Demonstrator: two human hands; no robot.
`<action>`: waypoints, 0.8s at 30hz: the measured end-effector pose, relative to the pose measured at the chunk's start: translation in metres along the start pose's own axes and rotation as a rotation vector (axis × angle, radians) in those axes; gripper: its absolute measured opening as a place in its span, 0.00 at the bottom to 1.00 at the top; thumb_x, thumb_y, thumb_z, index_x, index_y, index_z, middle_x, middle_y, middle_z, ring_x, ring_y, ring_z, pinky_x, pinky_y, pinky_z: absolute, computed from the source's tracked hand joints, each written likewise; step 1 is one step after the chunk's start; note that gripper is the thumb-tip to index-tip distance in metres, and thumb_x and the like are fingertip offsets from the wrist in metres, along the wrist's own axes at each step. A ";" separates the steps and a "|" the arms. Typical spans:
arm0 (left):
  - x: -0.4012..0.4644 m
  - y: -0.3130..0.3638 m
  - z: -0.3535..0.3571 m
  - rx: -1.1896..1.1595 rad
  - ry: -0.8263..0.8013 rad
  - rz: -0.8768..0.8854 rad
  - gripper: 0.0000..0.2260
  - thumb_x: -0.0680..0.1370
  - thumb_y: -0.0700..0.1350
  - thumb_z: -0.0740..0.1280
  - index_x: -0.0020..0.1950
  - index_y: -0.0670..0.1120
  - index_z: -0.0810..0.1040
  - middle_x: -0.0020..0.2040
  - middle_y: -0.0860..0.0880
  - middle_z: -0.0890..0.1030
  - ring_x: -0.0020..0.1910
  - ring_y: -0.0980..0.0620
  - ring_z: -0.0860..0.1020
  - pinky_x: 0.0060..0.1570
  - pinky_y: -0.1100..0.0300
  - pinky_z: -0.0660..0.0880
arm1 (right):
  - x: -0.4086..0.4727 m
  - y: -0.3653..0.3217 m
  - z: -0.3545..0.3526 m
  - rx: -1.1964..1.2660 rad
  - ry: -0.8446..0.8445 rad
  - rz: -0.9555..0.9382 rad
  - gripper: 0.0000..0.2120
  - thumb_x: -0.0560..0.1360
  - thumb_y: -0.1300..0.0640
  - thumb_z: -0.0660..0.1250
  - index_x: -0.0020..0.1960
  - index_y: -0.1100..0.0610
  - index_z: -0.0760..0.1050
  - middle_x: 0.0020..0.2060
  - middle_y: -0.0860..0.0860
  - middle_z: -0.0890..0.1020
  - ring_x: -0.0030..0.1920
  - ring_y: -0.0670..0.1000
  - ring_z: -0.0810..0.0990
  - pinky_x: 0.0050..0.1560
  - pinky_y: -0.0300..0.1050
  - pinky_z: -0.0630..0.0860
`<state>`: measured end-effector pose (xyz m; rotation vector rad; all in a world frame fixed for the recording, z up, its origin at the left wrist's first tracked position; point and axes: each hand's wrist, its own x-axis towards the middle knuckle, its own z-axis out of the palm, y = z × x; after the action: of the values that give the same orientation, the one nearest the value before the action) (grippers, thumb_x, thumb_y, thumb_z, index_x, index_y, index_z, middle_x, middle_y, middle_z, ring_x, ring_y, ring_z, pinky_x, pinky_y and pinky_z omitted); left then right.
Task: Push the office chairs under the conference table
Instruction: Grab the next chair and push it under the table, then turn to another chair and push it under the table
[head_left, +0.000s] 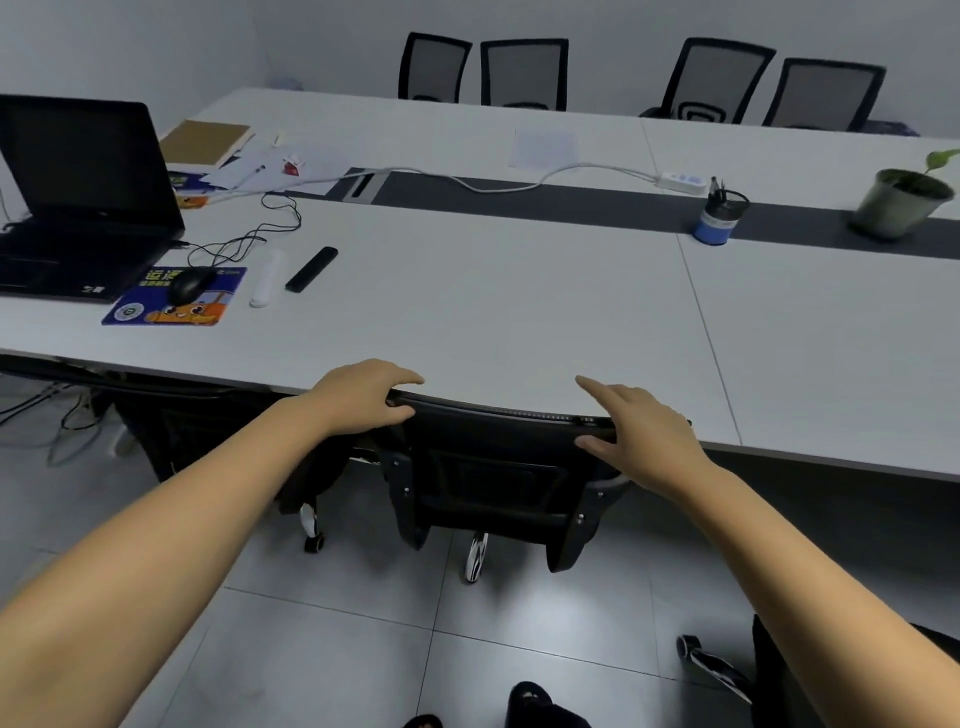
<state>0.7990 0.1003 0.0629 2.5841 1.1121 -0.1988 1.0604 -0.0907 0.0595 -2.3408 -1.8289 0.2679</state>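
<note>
- Left hand (363, 397) is gripping the chair (498, 467) top, steering it under the table (493, 322) near edge.
- Right hand (641, 431) is lying open, fingers loose, steadying.

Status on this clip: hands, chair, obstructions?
Left hand gripping the chair back; right hand resting open on it. Chair against the table edge. Nothing visibly blocking.

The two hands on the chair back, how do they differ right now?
The left hand is curled over the top edge of the chair back, fingers in front and thumb behind. The right hand lies flatter, its index finger stretched toward the table and not wrapped. The left hand sits at the chair's left corner, the right at its right corner. Both touch the top edge.
</note>
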 end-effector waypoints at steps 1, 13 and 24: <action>-0.011 0.003 -0.003 -0.046 0.044 0.011 0.21 0.76 0.51 0.64 0.69 0.55 0.68 0.69 0.53 0.72 0.67 0.52 0.69 0.63 0.54 0.68 | -0.011 -0.006 -0.005 0.057 0.031 0.004 0.31 0.73 0.45 0.65 0.72 0.45 0.55 0.67 0.48 0.70 0.66 0.51 0.67 0.56 0.48 0.71; -0.194 0.023 0.075 -0.991 0.232 -0.037 0.26 0.75 0.38 0.67 0.56 0.72 0.72 0.57 0.67 0.78 0.58 0.65 0.76 0.54 0.78 0.70 | -0.168 -0.079 0.039 0.940 0.221 0.319 0.26 0.67 0.39 0.69 0.63 0.34 0.66 0.57 0.33 0.76 0.59 0.36 0.74 0.55 0.36 0.73; -0.228 0.033 0.120 -1.071 0.064 -0.033 0.32 0.74 0.30 0.66 0.51 0.72 0.75 0.51 0.64 0.81 0.53 0.65 0.78 0.47 0.77 0.72 | -0.254 -0.137 0.077 1.121 0.366 0.740 0.23 0.71 0.64 0.69 0.61 0.45 0.71 0.54 0.44 0.80 0.53 0.36 0.78 0.45 0.29 0.76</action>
<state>0.6662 -0.1174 0.0154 1.6132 0.9070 0.3824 0.8529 -0.3029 0.0274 -1.8622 -0.3399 0.6651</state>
